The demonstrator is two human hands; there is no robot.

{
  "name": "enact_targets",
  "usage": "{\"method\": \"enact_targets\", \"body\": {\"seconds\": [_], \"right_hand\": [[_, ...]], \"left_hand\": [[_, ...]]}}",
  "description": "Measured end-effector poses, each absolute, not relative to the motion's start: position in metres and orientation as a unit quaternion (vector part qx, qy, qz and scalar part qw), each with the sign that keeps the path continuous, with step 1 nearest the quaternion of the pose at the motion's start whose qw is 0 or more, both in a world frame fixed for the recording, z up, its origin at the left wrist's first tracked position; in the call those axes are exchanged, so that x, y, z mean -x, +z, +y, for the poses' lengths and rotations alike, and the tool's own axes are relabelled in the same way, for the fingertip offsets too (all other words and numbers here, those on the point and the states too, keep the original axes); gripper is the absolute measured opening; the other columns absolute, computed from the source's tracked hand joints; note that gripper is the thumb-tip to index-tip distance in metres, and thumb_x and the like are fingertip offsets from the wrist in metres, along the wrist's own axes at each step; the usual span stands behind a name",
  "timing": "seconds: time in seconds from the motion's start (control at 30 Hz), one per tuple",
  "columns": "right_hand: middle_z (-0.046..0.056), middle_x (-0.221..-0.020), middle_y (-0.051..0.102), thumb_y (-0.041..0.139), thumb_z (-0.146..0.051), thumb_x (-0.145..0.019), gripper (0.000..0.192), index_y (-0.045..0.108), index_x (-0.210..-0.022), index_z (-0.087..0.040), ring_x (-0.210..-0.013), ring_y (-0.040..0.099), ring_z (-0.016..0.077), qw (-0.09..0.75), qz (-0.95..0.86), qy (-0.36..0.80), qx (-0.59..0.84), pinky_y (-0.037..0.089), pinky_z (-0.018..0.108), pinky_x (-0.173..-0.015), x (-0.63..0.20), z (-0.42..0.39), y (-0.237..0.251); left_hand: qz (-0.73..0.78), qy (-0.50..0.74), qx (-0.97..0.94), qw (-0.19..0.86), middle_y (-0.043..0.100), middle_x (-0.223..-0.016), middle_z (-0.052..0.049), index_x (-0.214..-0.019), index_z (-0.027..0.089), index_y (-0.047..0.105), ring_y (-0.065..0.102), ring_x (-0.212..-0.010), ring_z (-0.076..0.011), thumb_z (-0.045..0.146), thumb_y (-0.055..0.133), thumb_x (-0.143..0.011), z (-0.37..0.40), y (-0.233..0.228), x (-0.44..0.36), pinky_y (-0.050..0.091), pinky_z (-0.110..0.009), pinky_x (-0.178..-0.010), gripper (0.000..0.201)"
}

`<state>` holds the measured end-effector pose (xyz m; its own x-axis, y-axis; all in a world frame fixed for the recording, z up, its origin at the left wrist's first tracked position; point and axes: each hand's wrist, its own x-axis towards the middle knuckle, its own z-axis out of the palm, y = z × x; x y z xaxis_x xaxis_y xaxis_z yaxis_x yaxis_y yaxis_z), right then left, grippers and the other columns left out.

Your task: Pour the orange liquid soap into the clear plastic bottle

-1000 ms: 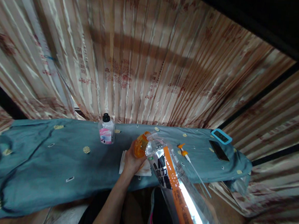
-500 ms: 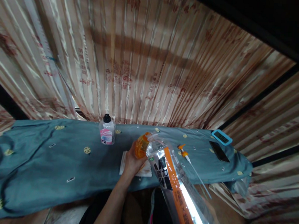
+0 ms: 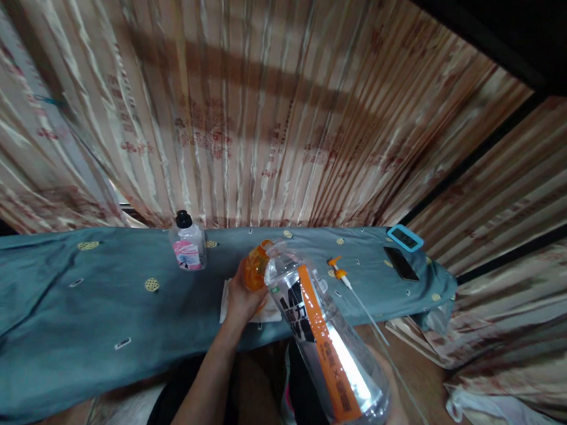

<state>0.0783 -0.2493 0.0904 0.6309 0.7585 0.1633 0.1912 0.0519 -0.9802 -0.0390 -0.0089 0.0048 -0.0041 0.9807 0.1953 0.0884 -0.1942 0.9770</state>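
Observation:
My left hand (image 3: 242, 299) is closed around a small orange translucent bottle (image 3: 256, 269), held over a folded white cloth (image 3: 272, 311). In my right hand (image 3: 385, 417) is a large clear bottle (image 3: 324, 347) with an orange and silver label, gripped near its base. This big bottle is tilted, its mouth up against the top of the orange bottle; whether liquid flows between them I cannot make out. Right of the bottles lies an orange pump head (image 3: 340, 273) with a long thin tube.
A clear bottle with a black cap and pink label (image 3: 187, 249) stands on the teal cloth-covered table (image 3: 104, 303). At the right end are a blue-framed digital clock (image 3: 405, 238) and a dark phone (image 3: 401, 264). A pleated curtain (image 3: 252, 105) hangs behind.
The view has shifted, so everything sits further left. More of the large bottle's base and my right hand now shows. Both bottles stay mouth to mouth.

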Motion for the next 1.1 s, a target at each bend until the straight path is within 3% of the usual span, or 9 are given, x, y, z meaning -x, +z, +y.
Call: {"method": "enact_targets", "body": {"seconds": [0.2, 0.37, 0.57, 0.77, 0.9, 1.0, 1.1], "right_hand": [[0.003, -0.137, 0.073, 0.084, -0.043, -0.081, 0.081, 0.043, -0.151, -0.033, -0.122, 0.073, 0.0187, 0.508, -0.564, 0.182, 0.625, 0.057, 0.024, -0.101, -0.122, -0.262, 0.069], [0.000, -0.135, 0.073, 0.084, -0.042, -0.081, 0.081, 0.043, -0.151, -0.040, -0.118, 0.075, 0.0197, 0.505, -0.568, 0.181, 0.625, 0.060, 0.026, -0.096, -0.126, -0.263, 0.071], [0.011, -0.120, 0.075, 0.102, -0.042, -0.042, 0.109, 0.058, -0.140, -0.025, -0.119, 0.071, 0.0373, 0.587, -0.430, 0.165, 0.666, 0.063, 0.040, -0.090, -0.101, -0.241, 0.094], [0.012, -0.124, 0.073, 0.103, -0.043, -0.034, 0.117, 0.058, -0.141, -0.025, -0.126, 0.067, 0.0393, 0.582, -0.429, 0.175, 0.668, 0.061, 0.040, -0.093, -0.083, -0.229, 0.107], [0.013, -0.127, 0.074, 0.101, -0.048, -0.046, 0.110, 0.056, -0.143, -0.022, -0.125, 0.069, 0.0368, 0.579, -0.415, 0.204, 0.671, 0.061, 0.038, -0.095, -0.095, -0.251, 0.087], [0.009, -0.132, 0.075, 0.091, -0.054, -0.068, 0.090, 0.052, -0.144, -0.026, -0.120, 0.074, 0.0256, 0.554, -0.451, 0.254, 0.653, 0.059, 0.029, -0.098, -0.109, -0.264, 0.077], [0.001, -0.133, 0.076, 0.090, -0.054, -0.070, 0.085, 0.049, -0.141, -0.032, -0.119, 0.074, 0.0159, 0.541, -0.475, 0.270, 0.639, 0.056, 0.020, -0.098, -0.106, -0.265, 0.081]], "left_hand": [[0.472, 0.529, -0.567, 0.420, 0.082, -0.108, -0.004, -0.118, 0.023, 0.064, 0.079, -0.097, -0.0257, 0.033, 0.083, -0.069, -0.009, 0.007, 0.038, 0.065, -0.037, -0.086, 0.054], [0.471, 0.528, -0.563, 0.427, 0.082, -0.106, -0.004, -0.118, 0.023, 0.065, 0.080, -0.095, -0.0268, 0.033, 0.085, -0.066, -0.011, 0.010, 0.038, 0.066, -0.037, -0.084, 0.057], [0.481, 0.521, -0.557, 0.432, 0.081, -0.109, -0.005, -0.123, 0.022, 0.063, 0.079, -0.097, -0.0272, 0.029, 0.081, -0.067, -0.011, 0.008, 0.038, 0.065, -0.038, -0.089, 0.060], [0.462, 0.524, -0.573, 0.429, 0.080, -0.112, -0.005, -0.124, 0.022, 0.062, 0.079, -0.101, -0.0258, 0.029, 0.079, -0.070, -0.011, 0.008, 0.038, 0.065, -0.036, -0.091, 0.058], [0.463, 0.527, -0.580, 0.415, 0.080, -0.111, -0.005, -0.122, 0.022, 0.062, 0.079, -0.100, -0.0254, 0.031, 0.080, -0.070, -0.011, 0.007, 0.037, 0.065, -0.036, -0.090, 0.056], [0.470, 0.524, -0.585, 0.403, 0.081, -0.110, -0.005, -0.121, 0.022, 0.063, 0.079, -0.099, -0.0260, 0.031, 0.081, -0.068, -0.011, 0.007, 0.037, 0.065, -0.036, -0.087, 0.056], [0.470, 0.531, -0.582, 0.397, 0.081, -0.109, -0.004, -0.121, 0.022, 0.063, 0.079, -0.097, -0.0258, 0.029, 0.080, -0.068, -0.010, 0.007, 0.037, 0.066, -0.036, -0.086, 0.056]]}}
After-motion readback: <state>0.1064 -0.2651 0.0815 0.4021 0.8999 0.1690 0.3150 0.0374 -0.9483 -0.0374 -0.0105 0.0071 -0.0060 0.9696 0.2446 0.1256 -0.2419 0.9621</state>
